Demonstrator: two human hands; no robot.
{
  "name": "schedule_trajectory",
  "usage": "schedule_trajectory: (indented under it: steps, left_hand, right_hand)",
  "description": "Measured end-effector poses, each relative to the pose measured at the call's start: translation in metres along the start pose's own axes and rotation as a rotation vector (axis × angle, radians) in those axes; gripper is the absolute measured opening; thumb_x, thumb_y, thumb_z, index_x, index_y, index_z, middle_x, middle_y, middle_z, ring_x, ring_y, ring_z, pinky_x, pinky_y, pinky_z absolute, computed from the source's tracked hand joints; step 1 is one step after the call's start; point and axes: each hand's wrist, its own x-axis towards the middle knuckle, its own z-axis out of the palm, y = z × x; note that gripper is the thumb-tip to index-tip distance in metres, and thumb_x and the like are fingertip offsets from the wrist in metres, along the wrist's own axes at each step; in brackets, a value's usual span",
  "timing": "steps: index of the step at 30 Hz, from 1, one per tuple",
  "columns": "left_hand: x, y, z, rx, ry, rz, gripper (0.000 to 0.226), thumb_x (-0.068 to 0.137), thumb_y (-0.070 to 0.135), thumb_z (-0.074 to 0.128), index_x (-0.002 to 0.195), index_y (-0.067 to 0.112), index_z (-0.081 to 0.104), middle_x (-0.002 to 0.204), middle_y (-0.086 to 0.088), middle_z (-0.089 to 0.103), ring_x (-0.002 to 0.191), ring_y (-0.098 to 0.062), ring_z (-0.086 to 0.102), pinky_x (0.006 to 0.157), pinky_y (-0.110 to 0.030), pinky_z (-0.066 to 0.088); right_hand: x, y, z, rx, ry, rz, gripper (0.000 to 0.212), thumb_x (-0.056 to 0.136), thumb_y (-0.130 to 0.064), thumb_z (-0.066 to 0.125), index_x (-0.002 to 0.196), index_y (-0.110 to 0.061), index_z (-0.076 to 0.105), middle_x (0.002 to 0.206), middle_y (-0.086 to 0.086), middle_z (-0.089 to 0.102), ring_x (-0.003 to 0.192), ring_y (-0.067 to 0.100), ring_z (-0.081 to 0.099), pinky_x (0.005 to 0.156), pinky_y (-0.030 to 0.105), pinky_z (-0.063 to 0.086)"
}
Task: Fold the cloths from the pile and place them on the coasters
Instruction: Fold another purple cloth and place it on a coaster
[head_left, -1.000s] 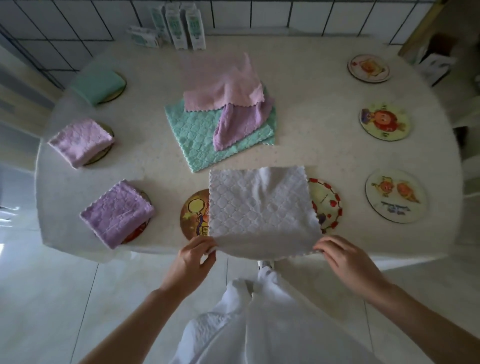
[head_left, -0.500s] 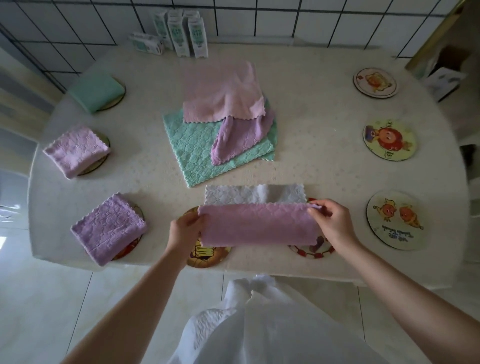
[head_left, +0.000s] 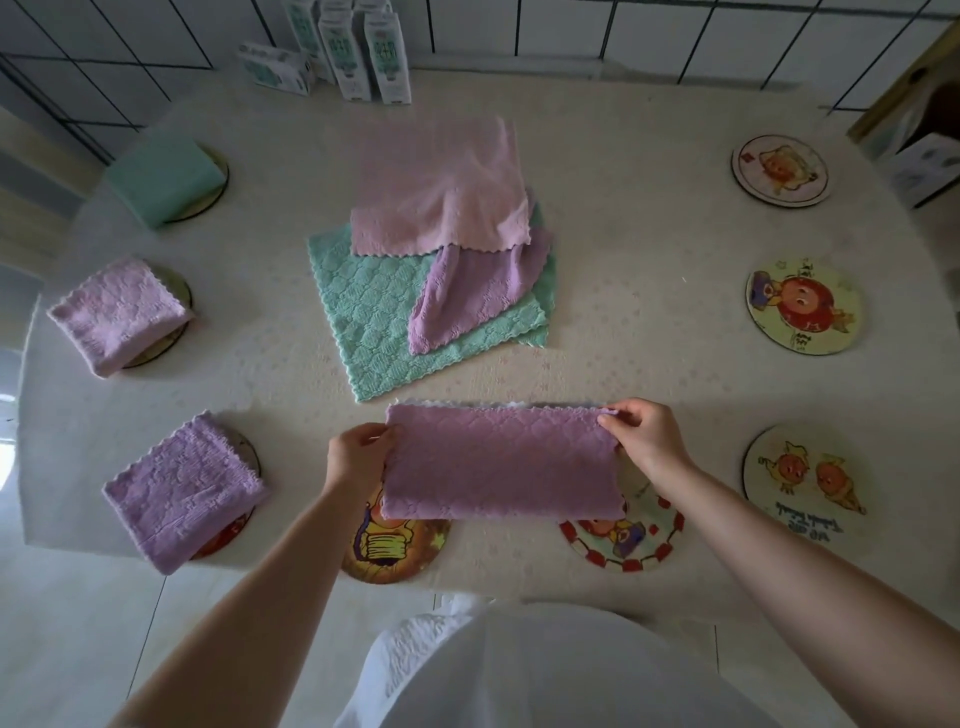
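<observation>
The pale counter (head_left: 623, 171) carries a pile (head_left: 431, 270) of three unfolded cloths at its middle, three folded cloths covering most of their coasters on the left, and five uncovered coasters near and right. At the near edge a purple cloth (head_left: 501, 462), folded in half, lies across two coasters, hiding part of each. The left hand (head_left: 358, 457) is clamped on its left end and the right hand (head_left: 644, 434) pinches its far right corner.
</observation>
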Motion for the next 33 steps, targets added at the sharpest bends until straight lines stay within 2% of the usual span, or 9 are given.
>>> schedule_trajectory:
  steps: [8, 12, 15, 18, 21, 23, 27, 29, 33]
  left_hand:
    - [0.013, 0.01, 0.006, 0.086, 0.007, 0.009, 0.016, 0.083, 0.023, 0.071, 0.096, 0.014, 0.074, 0.074, -0.005, 0.067, 0.059, -0.016, 0.055, 0.061, -0.027, 0.05]
    - [0.019, 0.013, 0.01, 0.147, 0.037, -0.016, 0.02, 0.081, 0.032, 0.071, 0.095, 0.018, 0.075, 0.079, -0.005, 0.071, 0.067, -0.023, 0.061, 0.07, -0.037, 0.058]
    - [0.019, 0.016, 0.01, 0.192, 0.049, -0.036, 0.02, 0.081, 0.037, 0.07, 0.09, 0.02, 0.075, 0.078, -0.005, 0.071, 0.068, -0.024, 0.063, 0.07, -0.037, 0.058]
    - [0.012, 0.018, 0.005, 0.245, 0.124, 0.02, 0.01, 0.084, 0.029, 0.067, 0.082, 0.019, 0.07, 0.078, -0.006, 0.071, 0.067, -0.024, 0.066, 0.068, -0.039, 0.059]
    - [-0.005, 0.015, -0.002, 0.316, 0.304, 0.232, 0.01, 0.089, 0.016, 0.058, 0.098, 0.017, 0.064, 0.095, 0.0, 0.068, 0.072, -0.021, 0.066, 0.068, -0.037, 0.057]
    - [-0.023, 0.008, -0.002, 0.349, 0.303, 0.496, 0.017, 0.09, 0.01, 0.056, 0.105, 0.013, 0.062, 0.107, -0.001, 0.064, 0.083, -0.018, 0.063, 0.073, -0.035, 0.055]
    - [-0.066, -0.023, 0.016, 0.557, -0.003, 0.977, 0.032, 0.089, 0.011, 0.053, 0.12, 0.011, 0.06, 0.13, -0.004, 0.057, 0.119, -0.02, 0.053, 0.1, -0.032, 0.043]
    - [-0.083, -0.04, 0.033, 0.705, -0.17, 1.081, 0.046, 0.094, 0.021, 0.047, 0.139, 0.014, 0.044, 0.147, -0.005, 0.041, 0.139, -0.021, 0.033, 0.115, -0.038, 0.027]
    - [-0.097, -0.062, 0.059, 0.957, -0.26, 1.128, 0.063, 0.092, 0.036, 0.043, 0.149, 0.015, 0.025, 0.156, -0.002, 0.021, 0.146, -0.021, 0.014, 0.118, -0.043, 0.016]
  right_hand:
    - [0.006, -0.005, 0.001, -0.123, 0.013, 0.024, 0.014, 0.081, -0.023, 0.071, 0.085, -0.01, 0.069, 0.077, 0.001, 0.066, 0.074, 0.018, 0.061, 0.066, 0.024, 0.041]
    - [0.01, -0.008, 0.001, -0.189, 0.023, 0.039, 0.018, 0.082, -0.025, 0.07, 0.085, -0.007, 0.069, 0.077, 0.003, 0.065, 0.073, 0.018, 0.058, 0.066, 0.025, 0.04]
    - [0.012, -0.01, 0.002, -0.235, 0.023, 0.03, 0.019, 0.083, -0.025, 0.069, 0.085, -0.005, 0.068, 0.077, 0.007, 0.066, 0.076, 0.023, 0.061, 0.066, 0.025, 0.04]
    - [0.01, -0.012, -0.001, -0.276, 0.046, -0.022, 0.019, 0.085, -0.024, 0.066, 0.089, -0.005, 0.065, 0.085, 0.008, 0.067, 0.079, 0.021, 0.06, 0.068, 0.025, 0.042]
    - [-0.006, -0.016, -0.014, -0.269, 0.123, -0.126, 0.021, 0.089, -0.022, 0.061, 0.101, -0.005, 0.061, 0.096, 0.006, 0.066, 0.082, 0.015, 0.058, 0.072, 0.024, 0.045]
    - [-0.029, -0.015, -0.023, -0.31, 0.141, -0.263, 0.026, 0.091, -0.021, 0.056, 0.112, -0.005, 0.056, 0.104, 0.004, 0.063, 0.089, 0.013, 0.059, 0.079, 0.024, 0.049]
    - [-0.085, -0.002, -0.014, -0.463, -0.028, -0.582, 0.031, 0.09, -0.015, 0.056, 0.121, -0.009, 0.054, 0.115, 0.003, 0.06, 0.101, 0.012, 0.059, 0.095, 0.024, 0.047]
    - [-0.102, 0.005, 0.005, -0.504, -0.093, -0.684, 0.035, 0.088, -0.009, 0.058, 0.123, -0.008, 0.055, 0.119, 0.004, 0.059, 0.111, 0.014, 0.056, 0.101, 0.022, 0.04]
    - [-0.115, 0.023, 0.042, -0.683, -0.136, -0.866, 0.048, 0.081, 0.004, 0.054, 0.128, -0.006, 0.054, 0.132, 0.009, 0.054, 0.125, 0.024, 0.049, 0.102, 0.036, 0.045]
